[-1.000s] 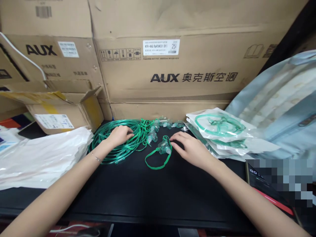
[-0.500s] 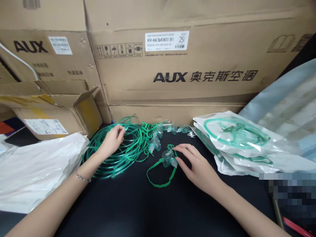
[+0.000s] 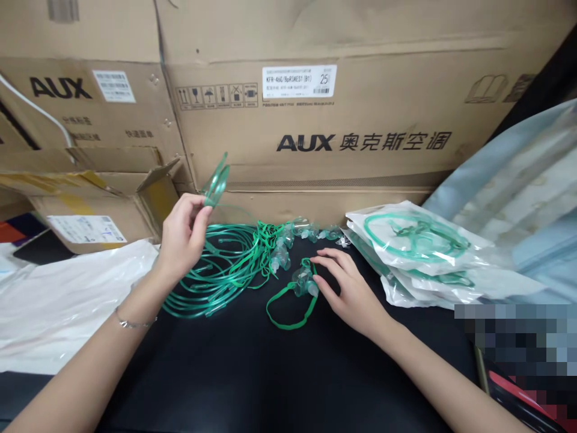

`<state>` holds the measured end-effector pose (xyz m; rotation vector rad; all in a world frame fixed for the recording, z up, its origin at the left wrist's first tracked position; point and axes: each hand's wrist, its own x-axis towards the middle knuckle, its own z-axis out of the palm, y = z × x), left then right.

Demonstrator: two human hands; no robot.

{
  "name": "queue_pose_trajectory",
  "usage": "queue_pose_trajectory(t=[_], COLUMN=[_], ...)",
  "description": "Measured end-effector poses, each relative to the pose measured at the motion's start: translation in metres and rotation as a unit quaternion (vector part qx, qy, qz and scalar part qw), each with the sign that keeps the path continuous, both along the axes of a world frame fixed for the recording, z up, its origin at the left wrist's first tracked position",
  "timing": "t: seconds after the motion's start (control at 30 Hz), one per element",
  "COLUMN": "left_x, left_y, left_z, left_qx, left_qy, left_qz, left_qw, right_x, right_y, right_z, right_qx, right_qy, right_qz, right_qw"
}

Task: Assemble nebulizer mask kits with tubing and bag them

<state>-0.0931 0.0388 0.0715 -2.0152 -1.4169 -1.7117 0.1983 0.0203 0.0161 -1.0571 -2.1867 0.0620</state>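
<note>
A: What forms the background and base?
B: A carton [image 3: 383, 108], behind; a black table [image 3: 288, 379], below.
A: What lies at the sides?
B: Pouches [image 3: 417, 237], right; a green coil [image 3: 216, 293], left.
A: And the hands?
B: Left hand [image 3: 183, 231], raised, pinching a tube [image 3: 217, 183]; right hand [image 3: 354, 291], fingers parted, at the mask [image 3: 303, 281], contact uncertain.
A: The mask's position?
B: On the table, between coil and pouches, strap [image 3: 295, 325] looped nearward.

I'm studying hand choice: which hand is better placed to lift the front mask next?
Probably the right hand: it's close beside the front mask, while the left hand holds up green tubing.
</note>
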Motion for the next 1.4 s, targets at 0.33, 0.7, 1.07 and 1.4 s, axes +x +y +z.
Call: queue_pose_trajectory(t=[0.33, 0.7, 1.07, 1.4], left_x=[0.058, 0.050, 0.041, 0.015], left_y=[-0.046, -0.023, -0.017, -0.007], left_z=[0.057, 0.034, -0.017, -0.022], left_qx=[0.160, 0.113, 0.095, 0.084], left_qy=[0.148, 0.289, 0.362, 0.375], left_qz=[-0.132, -0.145, -0.149, -0.106], left_qw=[0.967, 0.939, 0.915, 0.917], right_x=[-0.021, -0.062, -0.055, -0.036], right_y=[0.032, 0.037, 0.026, 0.040], right_z=[0.017, 0.051, 0.050, 0.053], right_qx=[-0.147, -0.500, -0.544, -0.506], right_qy=[0.203, 0.450, 0.484, 0.400], right_qz=[0.076, 0.255, 0.295, 0.228], right_qw=[0.965, 0.695, 0.619, 0.729])
